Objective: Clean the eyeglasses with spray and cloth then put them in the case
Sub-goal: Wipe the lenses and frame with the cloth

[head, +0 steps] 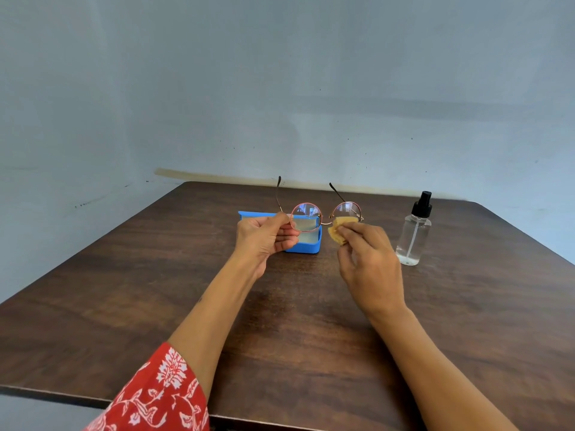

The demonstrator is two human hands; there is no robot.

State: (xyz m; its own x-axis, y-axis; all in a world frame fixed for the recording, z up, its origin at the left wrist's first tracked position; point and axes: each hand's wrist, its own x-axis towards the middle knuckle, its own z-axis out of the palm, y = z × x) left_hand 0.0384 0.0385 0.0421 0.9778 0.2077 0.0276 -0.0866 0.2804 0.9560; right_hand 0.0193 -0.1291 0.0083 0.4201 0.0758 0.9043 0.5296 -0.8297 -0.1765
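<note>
We hold the eyeglasses (326, 214) above the dark wooden surface (186, 275), lenses facing us and both temple arms unfolded, pointing away toward the wall (280, 88). Our left hand (267, 234) is closed on the frame at its left edge, with the thumb and fingers pinching the rim of the left lens near the hinge. Our right hand (370, 259) is closed on the yellow cloth (339, 230), which is bunched between the thumb and fingers and pressed against the lower part of the right lens. The two hands are apart, one at each end of the frame, and both are raised clear of the surface.

The blue case (306, 245) sits on the surface directly behind the left hand. It is open, with its pale lining visible through and beside the left lens. The left hand covers part of the case, so we cannot tell its full outline.

The spray bottle (413, 234) stands upright on the surface to the right of the right hand, near it but not touching. It has a clear body, a black pump top and a dip tube visible inside.

A red sleeve (161, 396) with a white floral print covers the left upper forearm at the bottom of the view.
</note>
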